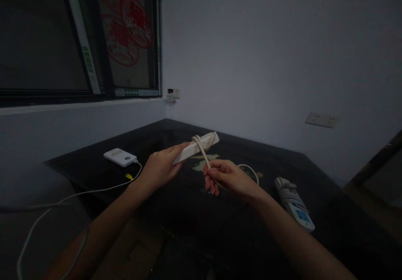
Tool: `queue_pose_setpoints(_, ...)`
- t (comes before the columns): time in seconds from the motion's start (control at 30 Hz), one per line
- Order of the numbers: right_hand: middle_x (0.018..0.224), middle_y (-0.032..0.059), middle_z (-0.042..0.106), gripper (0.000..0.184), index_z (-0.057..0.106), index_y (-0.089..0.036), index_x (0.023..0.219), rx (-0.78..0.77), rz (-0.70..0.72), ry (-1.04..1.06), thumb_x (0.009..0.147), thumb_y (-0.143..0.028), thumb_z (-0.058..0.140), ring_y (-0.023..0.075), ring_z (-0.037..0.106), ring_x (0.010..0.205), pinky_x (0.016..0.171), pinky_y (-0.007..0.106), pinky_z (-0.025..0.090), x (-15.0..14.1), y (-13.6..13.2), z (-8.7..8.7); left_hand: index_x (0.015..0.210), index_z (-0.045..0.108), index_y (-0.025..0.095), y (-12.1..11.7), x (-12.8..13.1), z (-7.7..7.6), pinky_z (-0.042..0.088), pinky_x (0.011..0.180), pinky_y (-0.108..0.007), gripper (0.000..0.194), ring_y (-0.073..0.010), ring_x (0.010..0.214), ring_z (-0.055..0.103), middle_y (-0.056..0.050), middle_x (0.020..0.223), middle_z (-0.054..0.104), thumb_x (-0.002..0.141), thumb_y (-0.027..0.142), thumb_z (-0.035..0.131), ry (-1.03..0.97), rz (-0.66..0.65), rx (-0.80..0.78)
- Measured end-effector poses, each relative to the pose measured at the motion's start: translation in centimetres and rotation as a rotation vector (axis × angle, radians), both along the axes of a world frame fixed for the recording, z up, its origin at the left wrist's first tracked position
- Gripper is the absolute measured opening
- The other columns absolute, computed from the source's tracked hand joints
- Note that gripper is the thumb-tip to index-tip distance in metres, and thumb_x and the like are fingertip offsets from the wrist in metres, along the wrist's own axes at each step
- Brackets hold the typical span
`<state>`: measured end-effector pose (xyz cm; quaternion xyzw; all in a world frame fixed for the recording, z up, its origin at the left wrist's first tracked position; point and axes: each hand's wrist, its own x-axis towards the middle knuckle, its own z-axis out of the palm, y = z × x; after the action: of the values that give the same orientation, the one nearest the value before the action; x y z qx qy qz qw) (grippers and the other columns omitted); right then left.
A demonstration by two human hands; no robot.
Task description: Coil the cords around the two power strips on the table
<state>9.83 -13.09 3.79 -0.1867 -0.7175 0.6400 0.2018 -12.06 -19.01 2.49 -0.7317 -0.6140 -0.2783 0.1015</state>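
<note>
My left hand [164, 165] is closed around the near end of a long white power strip [185, 152], holding it tilted above the dark table. Loops of the pale cord [200, 144] cross the strip near its far end. My right hand [226, 174] pinches the cord just below and to the right of the strip. Beyond that hand, more of the cord curves in a loop over the tabletop. The palm side of my left hand is hidden.
On the black table [188, 213], a white power bank [119, 157] with a cable lies left, beside a small yellow piece [129, 176]. A second power strip [293, 204], wrapped in its cord, lies right. Wall sockets [320, 120] and a window [125, 32] stand behind.
</note>
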Motion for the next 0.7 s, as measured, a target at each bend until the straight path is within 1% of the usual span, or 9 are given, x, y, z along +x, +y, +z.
queue_pose_setpoints(0.13,0.057,-0.0041,0.056,0.014,0.053,-0.017,0.078,0.149,-0.078,0.093,0.087,-0.027,0.054,0.0075,0.053,0.044,0.044,0.019,0.045,-0.4,-1.2,2.6,0.137,0.042,0.029,-0.3,0.2,1.7,0.048,0.093,-0.033,0.051,-0.0212,0.112,0.060,-0.003,0.135,0.055,0.087,0.024,0.048,-0.041,0.001,0.056)
queue_pose_setpoints(0.27,0.057,-0.0039,0.054,0.017,0.054,-0.017,0.075,0.317,-0.153,0.107,0.085,-0.031,0.055,0.0079,0.053,0.045,0.043,0.020,0.045,-0.4,-3.2,5.5,0.138,0.041,0.028,-0.8,0.9,3.4,0.048,0.094,-0.034,0.054,-0.0215,0.113,0.059,-0.003,0.136,0.055,0.085,0.021,0.050,-0.065,0.001,0.120)
queue_pose_setpoints(0.4,0.058,-0.0026,0.056,0.017,0.057,-0.018,0.078,0.520,-0.261,0.076,0.086,-0.032,0.052,0.0100,0.056,0.049,0.046,0.021,0.047,0.4,-5.5,7.6,0.137,0.041,0.025,-1.3,1.7,4.5,0.047,0.096,-0.034,0.056,-0.0202,0.117,0.056,-0.004,0.135,0.055,0.083,0.016,0.051,-0.090,-0.069,0.229)
queue_pose_setpoints(0.47,0.058,-0.0022,0.057,0.018,0.059,-0.019,0.077,0.678,-0.351,0.052,0.087,-0.031,0.051,0.0108,0.056,0.050,0.046,0.021,0.045,1.1,-6.1,8.1,0.137,0.042,0.025,-1.5,2.1,4.8,0.046,0.098,-0.035,0.056,-0.0206,0.118,0.056,-0.005,0.134,0.055,0.082,0.016,0.052,-0.088,-0.085,0.267)
queue_pose_setpoints(0.53,0.056,-0.0021,0.058,0.019,0.060,-0.020,0.075,0.864,-0.447,0.023,0.088,-0.030,0.050,0.0111,0.056,0.049,0.045,0.021,0.042,1.7,-6.3,8.1,0.137,0.042,0.025,-1.4,2.3,4.9,0.045,0.100,-0.037,0.057,-0.0210,0.119,0.055,-0.006,0.135,0.055,0.081,0.015,0.052,-0.082,-0.080,0.296)
queue_pose_setpoints(0.6,0.056,-0.0016,0.060,0.019,0.062,-0.020,0.076,1.031,-0.541,0.002,0.088,-0.028,0.050,0.0115,0.056,0.048,0.045,0.022,0.041,2.2,-6.1,7.8,0.137,0.042,0.024,-1.2,2.5,4.9,0.044,0.101,-0.038,0.059,-0.0207,0.121,0.054,-0.006,0.137,0.053,0.080,0.013,0.052,-0.075,-0.088,0.323)
queue_pose_setpoints(0.7,0.063,0.0008,0.067,0.018,0.065,-0.020,0.082,1.247,-0.670,-0.003,0.088,-0.025,0.049,0.0134,0.062,0.052,0.048,0.023,0.045,2.7,-5.4,6.7,0.137,0.042,0.025,-0.7,2.9,4.8,0.045,0.102,-0.037,0.061,-0.0197,0.121,0.053,-0.004,0.137,0.053,0.078,0.010,0.051,-0.092,-0.115,0.332)
